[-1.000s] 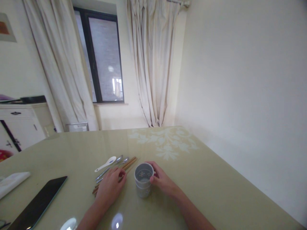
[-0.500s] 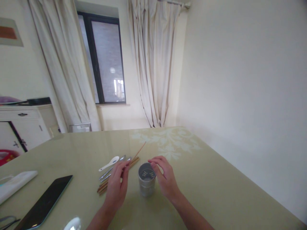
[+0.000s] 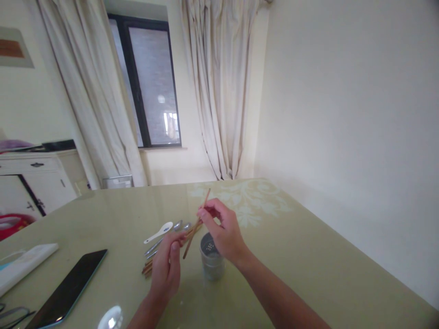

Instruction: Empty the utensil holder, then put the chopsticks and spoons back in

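A wooden chopstick (image 3: 189, 246) slants up in the grip of my right hand (image 3: 224, 230), pinched between thumb and fingers above the grey metal holder (image 3: 212, 267). The holder stands upright, with small holes in its bottom. My left hand (image 3: 166, 262) is left of the holder, its fingers curled together close to the chopstick; whether anything is inside them is hidden. Partly behind that hand lies a pile of chopsticks (image 3: 147, 268). Beyond them are a white spoon (image 3: 158, 232) and metal spoons (image 3: 178, 225).
A dark tablet or phone (image 3: 70, 288) lies at left on the table (image 3: 302, 269), beside a white flat object (image 3: 25, 267). Near the front edge is a shiny rounded object (image 3: 111, 317). Dark-handled scissors or similar (image 3: 15, 313) sit at lower left. A wall borders the right side.
The chopstick that was in my left hand is now in my right hand, tilted more steeply. My right hand has moved up and left from beside the holder's rim.
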A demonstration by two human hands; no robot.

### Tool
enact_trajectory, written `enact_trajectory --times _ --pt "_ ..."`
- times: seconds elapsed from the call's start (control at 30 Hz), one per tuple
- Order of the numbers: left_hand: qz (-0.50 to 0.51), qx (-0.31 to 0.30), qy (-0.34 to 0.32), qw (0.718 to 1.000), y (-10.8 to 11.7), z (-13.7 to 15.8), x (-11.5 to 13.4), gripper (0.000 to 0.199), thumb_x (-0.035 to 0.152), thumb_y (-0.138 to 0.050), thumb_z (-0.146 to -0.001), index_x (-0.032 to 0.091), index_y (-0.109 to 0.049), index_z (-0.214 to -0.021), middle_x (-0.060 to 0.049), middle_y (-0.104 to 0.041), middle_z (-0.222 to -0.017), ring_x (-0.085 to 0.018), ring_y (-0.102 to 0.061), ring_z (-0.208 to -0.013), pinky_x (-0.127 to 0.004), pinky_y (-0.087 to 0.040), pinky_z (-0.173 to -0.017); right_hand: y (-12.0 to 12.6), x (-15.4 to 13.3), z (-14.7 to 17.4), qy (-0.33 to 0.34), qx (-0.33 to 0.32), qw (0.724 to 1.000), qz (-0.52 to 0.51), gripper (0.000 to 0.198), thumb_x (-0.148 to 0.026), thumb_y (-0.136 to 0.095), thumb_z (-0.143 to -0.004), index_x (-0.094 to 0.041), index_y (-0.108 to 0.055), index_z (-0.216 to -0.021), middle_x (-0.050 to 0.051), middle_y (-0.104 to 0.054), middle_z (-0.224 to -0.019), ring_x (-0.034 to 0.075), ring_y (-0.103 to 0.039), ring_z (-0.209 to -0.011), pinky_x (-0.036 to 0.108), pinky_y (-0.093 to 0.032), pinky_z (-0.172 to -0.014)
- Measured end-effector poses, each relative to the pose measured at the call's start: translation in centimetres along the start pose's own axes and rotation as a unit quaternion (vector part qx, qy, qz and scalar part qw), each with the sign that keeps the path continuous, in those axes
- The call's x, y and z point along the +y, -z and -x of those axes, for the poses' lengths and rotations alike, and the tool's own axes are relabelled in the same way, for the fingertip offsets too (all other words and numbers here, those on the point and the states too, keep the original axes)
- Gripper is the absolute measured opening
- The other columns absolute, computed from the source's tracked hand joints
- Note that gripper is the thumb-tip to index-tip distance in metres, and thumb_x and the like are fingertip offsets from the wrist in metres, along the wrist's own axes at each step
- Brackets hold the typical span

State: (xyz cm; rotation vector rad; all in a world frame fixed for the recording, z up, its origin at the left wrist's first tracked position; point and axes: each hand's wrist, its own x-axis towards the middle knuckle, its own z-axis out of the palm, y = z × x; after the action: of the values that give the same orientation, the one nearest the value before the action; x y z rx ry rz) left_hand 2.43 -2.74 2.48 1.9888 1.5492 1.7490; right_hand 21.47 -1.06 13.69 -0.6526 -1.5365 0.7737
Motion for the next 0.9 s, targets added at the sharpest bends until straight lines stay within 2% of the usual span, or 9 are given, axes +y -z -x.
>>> enact_trajectory --times 0.13,0.23,0.3,0.37,0.43,0.5,0.57,0.7,0.9 --pt "-0.066 -0.042 0.063 0.995 -0.3 -0.7 -2.0 0.035 0.049 -0.047 -0.104 0.024 -0.071 -0.11 -0.005 -0.076 -0.096 -0.024 -0.071 -0.087 -0.037 -0.058 -0.085 3.7 -1.5 -1.4 0.002 0.035 0.999 -0.03 0.017 -0.038 -0.074 -0.098 -0.022 -0.071 -0.102 0.003 -0.076 -0.089 0.018 -0.073 -0.081 0.032 -0.061 -0.079" --pt "-0.095 -0.067 0.046 0.992 -0.9 -0.9 -3.6 0.033 0.047 -0.047 -0.103 0.025 -0.072 -0.11 -0.005 -0.076 -0.098 -0.024 -0.069 -0.084 -0.038 -0.057 -0.086 6.0 -2.6 -2.4 -0.01 0.019 1.0 0.01 0.023 -0.042 -0.078 -0.095 -0.022 -0.069 -0.103 0.003 -0.078 -0.087 0.019 -0.075 -0.081 0.035 -0.063 -0.079" --pt "-0.118 -0.087 0.028 0.989 -1.6 -1.2 -4.1 0.032 0.044 -0.046 -0.103 0.026 -0.071 -0.112 -0.007 -0.077 -0.103 -0.025 -0.07 -0.089 -0.039 -0.056 -0.089 6.7 -3.0 -2.7 -0.02 -0.004 0.999 0.036 0.024 -0.044 -0.078 -0.095 -0.022 -0.07 -0.099 0.003 -0.078 -0.086 0.02 -0.076 -0.08 0.035 -0.064 -0.079" --pt "-0.15 -0.129 0.004 0.98 -2.3 -1.9 -4.1 0.03 0.038 -0.046 -0.103 0.025 -0.071 -0.114 -0.008 -0.077 -0.108 -0.027 -0.07 -0.099 -0.04 -0.054 -0.095 6.7 -2.9 -2.8 -0.03 -0.03 0.998 0.051 0.026 -0.046 -0.076 -0.096 -0.022 -0.07 -0.095 0.002 -0.077 -0.084 0.019 -0.076 -0.078 0.035 -0.065 -0.078" --pt "-0.194 -0.201 -0.004 0.96 -2.9 -3.2 -3.7 0.027 0.033 -0.047 -0.102 0.024 -0.071 -0.111 -0.009 -0.077 -0.11 -0.027 -0.07 -0.106 -0.04 -0.052 -0.098 6.4 -2.7 -2.8 -0.035 -0.045 0.996 0.065 0.027 -0.047 -0.072 -0.099 -0.022 -0.069 -0.091 0.001 -0.076 -0.08 0.018 -0.076 -0.074 0.033 -0.064 -0.075" --pt "-0.244 -0.284 0.017 0.927 -3.4 -4.8 -3.3 0.022 0.028 -0.051 -0.101 0.023 -0.072 -0.103 -0.009 -0.078 -0.108 -0.025 -0.07 -0.105 -0.037 -0.05 -0.096 6.0 -2.3 -2.8 -0.034 -0.051 0.994 0.086 0.025 -0.044 -0.07 -0.1 -0.022 -0.069 -0.089 0.0 -0.075 -0.077 0.018 -0.076 -0.072 0.032 -0.063 -0.073" --pt "-0.28 -0.338 0.048 0.897 -3.7 -6.1 -3.0 0.016 0.021 -0.056 -0.098 0.023 -0.071 -0.094 -0.007 -0.078 -0.104 -0.024 -0.071 -0.101 -0.033 -0.049 -0.09 5.9 -2.1 -2.7 -0.034 -0.056 0.992 0.111 0.022 -0.04 -0.071 -0.1 -0.022 -0.07 -0.088 0.0 -0.075 -0.076 0.018 -0.077 -0.072 0.031 -0.062 -0.071" --pt "-0.295 -0.362 0.064 0.882 -3.4 -7.0 -3.2 0.012 0.016 -0.062 -0.091 0.024 -0.071 -0.089 -0.006 -0.078 -0.1 -0.025 -0.071 -0.1 -0.033 -0.047 -0.086 5.7 -2.1 -2.6 -0.06 -0.078 0.981 0.166 0.016 -0.029 -0.07 -0.1 -0.021 -0.072 -0.086 0.001 -0.077 -0.076 0.019 -0.078 -0.072 0.028 -0.058 -0.068" --pt "-0.312 -0.397 0.076 0.86 -2.2 -7.0 -3.5 0.013 0.02 -0.059 -0.095 0.025 -0.07 -0.096 -0.006 -0.079 -0.105 -0.027 -0.072 -0.103 -0.034 -0.046 -0.086 4.7 -1.4 -2.8 -0.087 -0.1 0.961 0.242 0.029 -0.027 -0.066 -0.104 -0.021 -0.07 -0.076 0.0 -0.078 -0.072 0.015 -0.074 -0.059 0.026 -0.048 -0.06"
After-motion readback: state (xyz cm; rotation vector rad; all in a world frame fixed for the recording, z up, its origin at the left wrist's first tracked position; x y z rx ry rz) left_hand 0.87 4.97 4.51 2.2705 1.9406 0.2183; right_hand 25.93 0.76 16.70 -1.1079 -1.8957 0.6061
